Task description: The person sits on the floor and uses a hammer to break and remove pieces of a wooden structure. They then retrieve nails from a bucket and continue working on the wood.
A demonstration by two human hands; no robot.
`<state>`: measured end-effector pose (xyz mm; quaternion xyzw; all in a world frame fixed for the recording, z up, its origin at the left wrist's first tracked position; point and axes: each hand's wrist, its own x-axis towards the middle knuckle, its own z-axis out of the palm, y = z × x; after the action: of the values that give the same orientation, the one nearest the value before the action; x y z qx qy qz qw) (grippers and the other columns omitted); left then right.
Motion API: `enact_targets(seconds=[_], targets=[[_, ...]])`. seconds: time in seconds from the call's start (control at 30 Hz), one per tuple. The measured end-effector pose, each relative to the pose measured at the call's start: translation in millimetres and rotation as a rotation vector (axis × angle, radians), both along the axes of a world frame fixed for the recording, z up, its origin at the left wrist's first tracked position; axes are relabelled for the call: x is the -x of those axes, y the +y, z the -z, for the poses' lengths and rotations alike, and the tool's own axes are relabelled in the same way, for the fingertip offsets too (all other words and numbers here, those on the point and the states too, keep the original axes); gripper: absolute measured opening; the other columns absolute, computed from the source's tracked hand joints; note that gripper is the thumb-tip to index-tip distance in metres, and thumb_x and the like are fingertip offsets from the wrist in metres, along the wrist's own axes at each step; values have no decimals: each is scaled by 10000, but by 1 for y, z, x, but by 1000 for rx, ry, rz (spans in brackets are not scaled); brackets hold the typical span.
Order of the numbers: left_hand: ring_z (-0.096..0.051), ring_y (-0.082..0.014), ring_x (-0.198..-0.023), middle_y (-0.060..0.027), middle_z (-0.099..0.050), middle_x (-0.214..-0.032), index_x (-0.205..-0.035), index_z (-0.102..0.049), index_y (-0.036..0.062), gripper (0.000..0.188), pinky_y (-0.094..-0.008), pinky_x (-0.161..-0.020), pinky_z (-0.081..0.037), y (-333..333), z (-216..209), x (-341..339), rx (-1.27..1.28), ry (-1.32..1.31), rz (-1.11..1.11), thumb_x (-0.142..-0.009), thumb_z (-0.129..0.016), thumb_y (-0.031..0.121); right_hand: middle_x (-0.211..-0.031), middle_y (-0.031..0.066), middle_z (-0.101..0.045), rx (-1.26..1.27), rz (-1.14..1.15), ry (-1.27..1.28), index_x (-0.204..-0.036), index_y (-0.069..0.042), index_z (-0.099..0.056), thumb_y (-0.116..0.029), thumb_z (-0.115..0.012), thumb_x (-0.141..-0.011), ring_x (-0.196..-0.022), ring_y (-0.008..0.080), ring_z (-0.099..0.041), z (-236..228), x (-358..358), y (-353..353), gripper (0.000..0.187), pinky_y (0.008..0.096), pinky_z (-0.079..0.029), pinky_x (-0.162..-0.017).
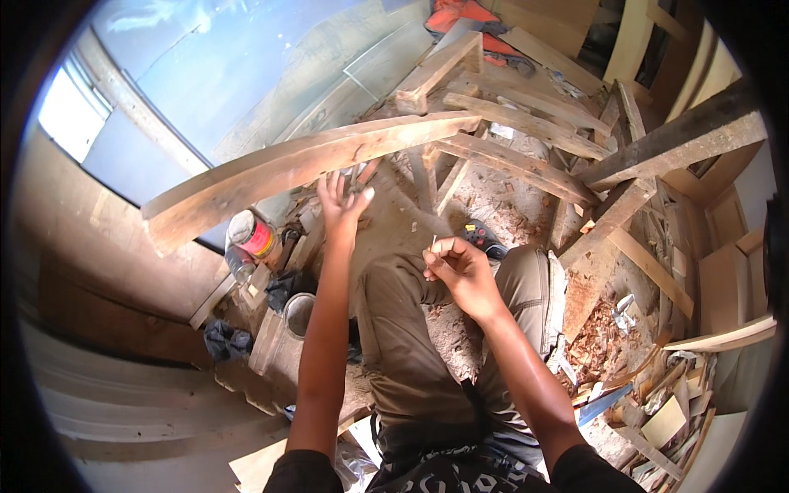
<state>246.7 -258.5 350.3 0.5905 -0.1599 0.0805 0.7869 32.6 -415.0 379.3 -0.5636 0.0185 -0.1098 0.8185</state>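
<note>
A long, curved wooden beam stretches across in front of me, its near end toward the left. Just below its underside, my left hand is raised with the fingers spread. Its fingertips come close to the wood; whether they touch it I cannot tell. Over my knees, my right hand is closed in a pinch. A thin, pale, nail-like piece sticks up from between its thumb and fingers. The beam's far end lies on a rough wooden frame.
Left of my legs stand a pink-labelled can and an open grey container. Dark plastic bags lie beyond them. A thick dark beam crosses at the right, above wood shavings and stacked scraps. A blue-grey panel leans at the back.
</note>
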Motion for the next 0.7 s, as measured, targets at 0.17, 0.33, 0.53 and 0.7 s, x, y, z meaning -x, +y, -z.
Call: enact_targets(seconds=[0.17, 0.33, 0.53, 0.7], targets=[[-644, -214, -1051, -139, -625, -1220, -1304, -469, -53, 516, -361, -915, -555, -56, -18, -37, 246, -109, -15, -858, -726, -27, -936, 54, -680, 148, 116, 79, -1024, 16, -632, -1, -622, -922, -794, 107, -638, -2, -21, -53, 104, 251, -527, -731], [-664, -200, -987, -133, -664, -1138, -1151, -593, -85, 323, -331, -908, -550, -79, -44, -34, 360, -142, -186, -867, -727, -10, -855, 60, -690, 286, 214, 29, -996, 21, -659, -33, -615, -868, -739, 119, -636, -18, -96, -126, 146, 266, -504, -691], [-653, -165, -929, -127, -682, -1074, -1111, -591, -88, 309, -294, -857, -512, -93, -73, -37, 180, -333, -317, -853, -742, -10, -866, 160, -720, 353, 606, 101, -1020, 53, -666, -105, -645, -866, -790, 224, -706, 49, -202, -212, 222, 338, -545, -726], [-644, -158, -888, -115, -666, -1010, -1104, -565, -58, 341, -286, -842, -514, -123, -122, -33, 47, -381, -289, -834, -767, -5, -798, 94, -706, 672, 688, 194, -1038, 47, -688, -172, -694, -910, -678, 130, -629, 90, -254, -236, 255, 304, -496, -633]])
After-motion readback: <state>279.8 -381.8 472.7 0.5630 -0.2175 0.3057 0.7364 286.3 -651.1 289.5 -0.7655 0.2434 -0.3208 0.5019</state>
